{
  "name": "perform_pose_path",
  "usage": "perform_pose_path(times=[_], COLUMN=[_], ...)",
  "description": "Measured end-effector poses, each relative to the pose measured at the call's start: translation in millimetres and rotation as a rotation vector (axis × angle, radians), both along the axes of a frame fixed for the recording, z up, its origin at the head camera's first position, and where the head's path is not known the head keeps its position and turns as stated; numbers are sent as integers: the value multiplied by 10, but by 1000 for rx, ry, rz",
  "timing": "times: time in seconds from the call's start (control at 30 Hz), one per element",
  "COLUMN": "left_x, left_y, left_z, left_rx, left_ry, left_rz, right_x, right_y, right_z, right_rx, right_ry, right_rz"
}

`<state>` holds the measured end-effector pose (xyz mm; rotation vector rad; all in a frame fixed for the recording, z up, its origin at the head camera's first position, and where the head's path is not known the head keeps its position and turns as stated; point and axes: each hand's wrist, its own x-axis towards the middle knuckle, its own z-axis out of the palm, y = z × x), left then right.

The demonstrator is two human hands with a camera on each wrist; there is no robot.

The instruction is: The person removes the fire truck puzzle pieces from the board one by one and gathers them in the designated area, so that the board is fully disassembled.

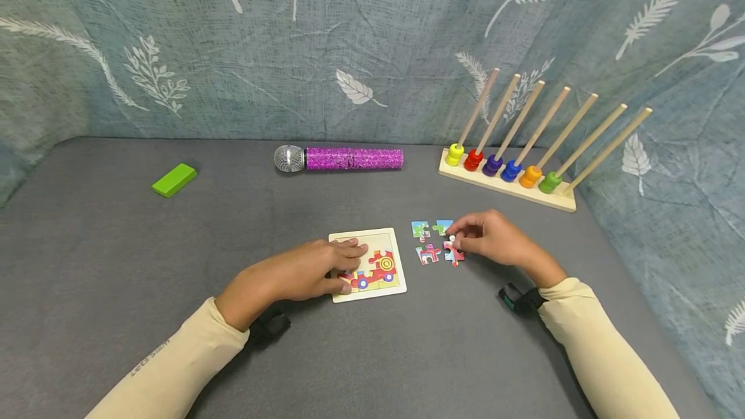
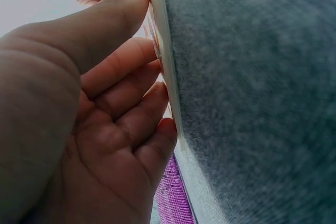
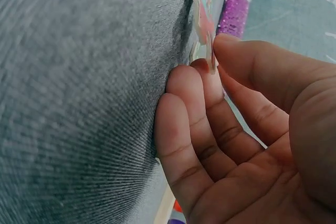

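Observation:
My left hand [image 1: 308,269] rests on a square jigsaw tray [image 1: 401,282], fingers spread across its left side and thumb near the lower edge. Joined pieces inside the tray show part of a red vehicle [image 1: 381,271]; my fingers cover some of the picture. To the right, my right hand [image 1: 497,238] pinches a red and white puzzle piece [image 1: 453,255] between thumb and fingertips. The right wrist view shows that piece [image 3: 211,53] tilted on edge in the pinch. Beside it lie loose pieces: a blue and green one [image 1: 420,230], another [image 1: 442,226] and a red one [image 1: 429,254].
A purple glittery microphone [image 1: 354,159] lies behind the tray. At the back right stands a wooden peg rack [image 1: 506,183] with coloured beads and tall rods. A green block [image 1: 174,180] sits at the far left. Patterned fabric [image 1: 372,44] hangs behind the grey table surface.

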<state>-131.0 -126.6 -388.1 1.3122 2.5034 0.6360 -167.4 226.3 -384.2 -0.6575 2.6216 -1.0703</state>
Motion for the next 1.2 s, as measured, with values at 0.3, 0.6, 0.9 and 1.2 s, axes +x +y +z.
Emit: perform_pose_path(times=[0.3,0.6,0.9,1.2], left_x=[-9,-11,-3,-18], left_y=[4,-9,-4,5], left_z=[-12,-9,-17,-29], left_rx=[5,-2,20,22], left_ry=[5,-7,-27,-40], left_rz=[-6,3,9,17], right_x=[-17,-13,-13,70], right_y=[27,-155,-323,-543], right_z=[-14,17,29,43], right_rx=[-26,-35,-29,-51], right_ry=[4,22,47,-14], right_rz=[-17,5,36,172])
